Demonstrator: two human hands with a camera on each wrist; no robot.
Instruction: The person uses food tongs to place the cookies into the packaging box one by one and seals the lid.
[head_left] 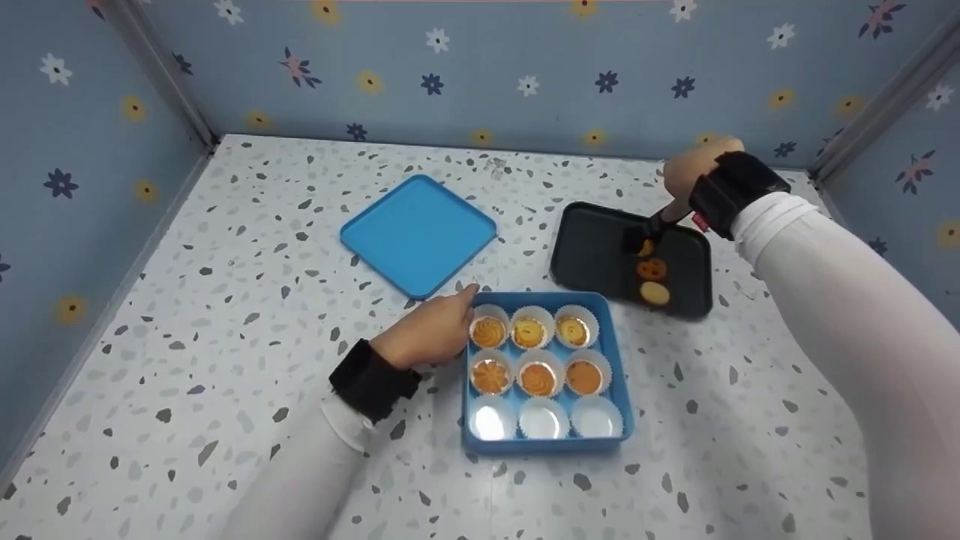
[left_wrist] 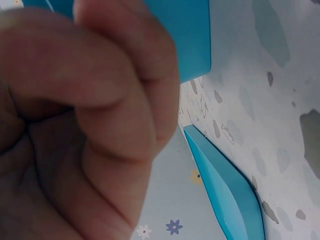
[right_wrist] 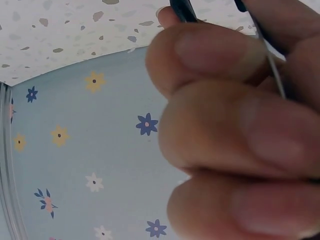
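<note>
My left hand (head_left: pixel 439 326) grips the left wall of a blue box (head_left: pixel 546 446) near its far corner; its curled fingers (left_wrist: pixel 115 100) fill the left wrist view. White paper cups stand in rows in the box. Cookies lie in the back and middle rows; the three front cups, such as the left one (head_left: pixel 492 418), hold none. My right hand (head_left: pixel 697 169) holds black tongs (head_left: pixel 658 223) over a dark tray (head_left: pixel 600 247). The tongs' tips are at a cookie (head_left: pixel 646 247), partly covering it. Beside it lie a pretzel-shaped cookie (head_left: pixel 652 268) and a pale oval one (head_left: pixel 655 293).
A blue square lid or shallow tray (head_left: pixel 418 236) lies turned cornerwise, left of the dark tray and behind the box. Flower-patterned panels (head_left: pixel 480 75) bound the speckled white table (head_left: pixel 285 247) at the back and both sides.
</note>
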